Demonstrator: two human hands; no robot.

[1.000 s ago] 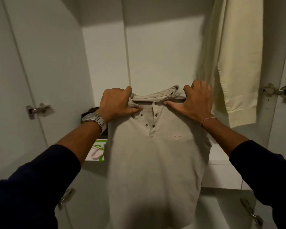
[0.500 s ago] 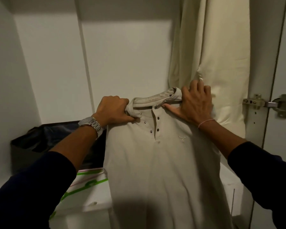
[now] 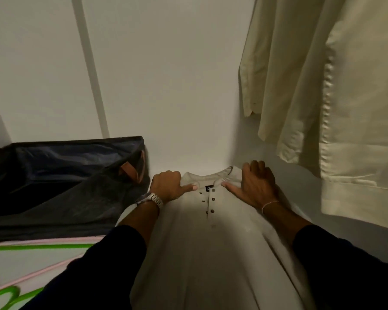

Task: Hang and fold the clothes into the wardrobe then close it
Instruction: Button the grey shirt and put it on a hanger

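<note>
A beige button-neck shirt (image 3: 202,247) lies flat on the white wardrobe shelf (image 3: 305,184), collar toward the back wall. My left hand (image 3: 168,186) grips the left side of its collar, thumb pointing inward. My right hand (image 3: 255,186) holds the right side of the collar, fingers curled over the edge and thumb lying across the fabric. A cream garment (image 3: 327,104) hangs at the right, just above the shelf and close to my right hand.
A dark soft bag (image 3: 61,182) with a tan strap sits on the shelf at the left, touching my left wrist. In front of it lie pink and green hangers (image 3: 31,253) on a white surface. The wardrobe's back wall (image 3: 166,74) rises behind.
The shirt went from being held up in the air to lying on the shelf deep inside the wardrobe. Both hands moved forward and down with the collar.
</note>
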